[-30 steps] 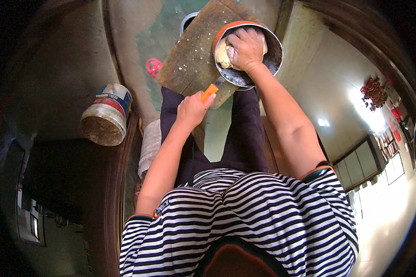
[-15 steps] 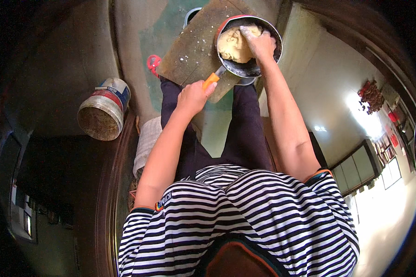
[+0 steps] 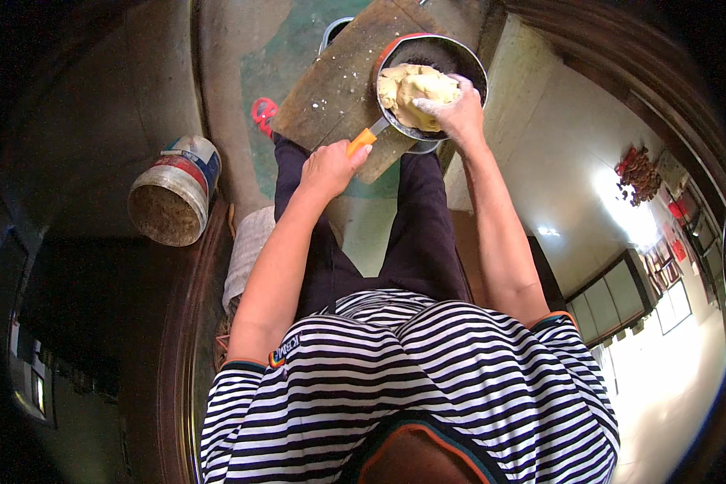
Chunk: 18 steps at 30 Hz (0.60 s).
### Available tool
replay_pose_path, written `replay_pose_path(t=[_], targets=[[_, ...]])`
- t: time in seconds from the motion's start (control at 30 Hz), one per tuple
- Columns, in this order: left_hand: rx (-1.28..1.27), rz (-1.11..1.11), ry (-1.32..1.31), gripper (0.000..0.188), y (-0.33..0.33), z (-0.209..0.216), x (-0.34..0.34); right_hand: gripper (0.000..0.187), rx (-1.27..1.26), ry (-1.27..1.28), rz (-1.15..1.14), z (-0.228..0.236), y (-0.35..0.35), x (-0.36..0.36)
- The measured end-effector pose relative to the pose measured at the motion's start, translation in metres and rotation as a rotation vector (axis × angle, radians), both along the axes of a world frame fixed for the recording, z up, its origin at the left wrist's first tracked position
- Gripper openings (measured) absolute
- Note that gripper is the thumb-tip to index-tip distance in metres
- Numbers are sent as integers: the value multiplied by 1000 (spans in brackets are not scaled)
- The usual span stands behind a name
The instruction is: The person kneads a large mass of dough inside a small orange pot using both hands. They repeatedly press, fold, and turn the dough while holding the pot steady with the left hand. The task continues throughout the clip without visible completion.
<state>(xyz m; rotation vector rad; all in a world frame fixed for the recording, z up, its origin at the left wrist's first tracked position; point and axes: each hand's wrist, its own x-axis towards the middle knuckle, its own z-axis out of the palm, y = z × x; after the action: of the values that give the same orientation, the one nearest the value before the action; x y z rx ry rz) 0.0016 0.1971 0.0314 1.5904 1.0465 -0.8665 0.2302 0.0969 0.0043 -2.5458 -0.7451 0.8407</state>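
Note:
A dark pan [image 3: 453, 58] with a red outside rests on a worn wooden board [image 3: 319, 93] in front of my knees. My left hand [image 3: 327, 172] is closed round its orange handle [image 3: 362, 142]. In the pan lies a lumpy mass of pale yellow dough [image 3: 407, 85], toward the left side. My right hand [image 3: 461, 117] reaches into the pan and grips the dough from its right side, thumb across the near face. The fingertips behind the dough are partly hidden, and the fingers look whitened. White flecks dot the board left of the pan.
A red sandal or slipper [image 3: 263, 113] shows at the board's left edge. Further left, a paint-type bucket [image 3: 169, 206] lies tipped with its base toward me. Part of a round grey rim [image 3: 327, 36] sticks out behind the board. A pale cloth sack [image 3: 250, 250] is beside my left leg.
My right hand has gone from pressing on top of the dough to gripping its right side. The dough is bunched up, and more of the pan's far inside shows. My left hand keeps the handle.

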Motion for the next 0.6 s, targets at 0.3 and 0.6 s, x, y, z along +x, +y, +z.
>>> replay_pose_path(t=[0.3, 0.6], targets=[[17, 6, 4, 59, 2, 1, -2, 62, -162, -208, 141, 70, 5, -2], [10, -5, 5, 59, 3, 2, 1, 68, -27, -169, 8, 19, 9, -14]])
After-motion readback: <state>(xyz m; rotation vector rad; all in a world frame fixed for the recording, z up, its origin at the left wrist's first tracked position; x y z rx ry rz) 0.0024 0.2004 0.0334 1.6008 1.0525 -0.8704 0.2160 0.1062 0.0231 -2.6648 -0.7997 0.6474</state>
